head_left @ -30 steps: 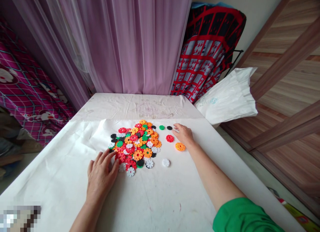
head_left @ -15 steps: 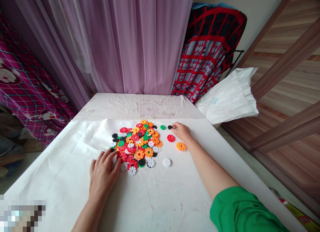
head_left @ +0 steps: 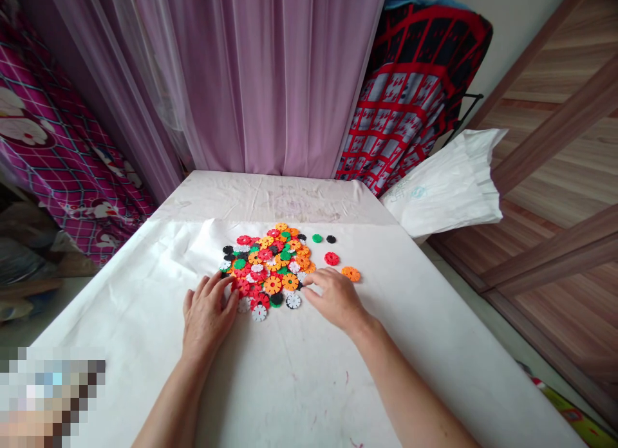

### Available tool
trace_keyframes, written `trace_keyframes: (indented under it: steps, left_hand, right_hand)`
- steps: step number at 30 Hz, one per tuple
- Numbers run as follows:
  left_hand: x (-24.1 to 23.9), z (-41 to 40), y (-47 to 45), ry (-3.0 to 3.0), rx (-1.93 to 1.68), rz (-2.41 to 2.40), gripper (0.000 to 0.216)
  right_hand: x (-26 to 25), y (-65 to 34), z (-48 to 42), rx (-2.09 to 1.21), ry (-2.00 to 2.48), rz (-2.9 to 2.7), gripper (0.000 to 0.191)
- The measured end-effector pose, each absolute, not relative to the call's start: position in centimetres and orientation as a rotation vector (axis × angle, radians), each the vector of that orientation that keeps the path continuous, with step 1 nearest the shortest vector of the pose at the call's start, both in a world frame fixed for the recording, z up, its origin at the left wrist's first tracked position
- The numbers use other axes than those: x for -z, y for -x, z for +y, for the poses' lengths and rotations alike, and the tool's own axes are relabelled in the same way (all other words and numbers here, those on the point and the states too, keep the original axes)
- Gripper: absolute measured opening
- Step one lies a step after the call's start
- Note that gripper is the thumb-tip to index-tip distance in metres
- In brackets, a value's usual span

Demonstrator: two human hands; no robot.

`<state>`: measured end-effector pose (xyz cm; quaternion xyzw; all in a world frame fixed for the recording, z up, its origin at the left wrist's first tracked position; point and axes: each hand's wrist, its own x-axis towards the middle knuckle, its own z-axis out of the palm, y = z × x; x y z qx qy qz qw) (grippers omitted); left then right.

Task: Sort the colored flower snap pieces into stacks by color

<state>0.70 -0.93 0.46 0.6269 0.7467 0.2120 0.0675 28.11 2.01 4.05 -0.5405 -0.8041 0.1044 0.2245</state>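
On the table (head_left: 275, 383), my left hand (head_left: 207, 314) touches the disc pile (head_left: 273, 268) at left, probably so it won't spread. Right hand (head_left: 335, 300) sits at its near-right edge; can't tell if either grip's clamped on discs.

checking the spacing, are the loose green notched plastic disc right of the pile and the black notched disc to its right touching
Apart: the head view shows white tabletop between the green disc and the black disc.
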Motion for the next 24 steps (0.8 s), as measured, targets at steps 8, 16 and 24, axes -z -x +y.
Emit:
trace_keyframes:
  steps: [8,16,24]
  left_hand:
    - [-0.5,-1.0,-0.8,-1.901,-0.68,2.233,0.041]
    - [-0.6,-1.0,-0.8,-1.9,-0.713,2.219,0.041]
    - [-0.6,-0.9,-0.7,-1.923,-0.688,2.223,0.044]
  right_hand:
    - [-3.4,-25.1,0.0,-0.292,1.628,-2.458,0.009]
    - [-3.3,-29.0,0.7,-0.36,1.615,-2.097,0.01]
    - [-2.1,-32.0,-0.8,-0.358,1.697,-2.032,0.013]
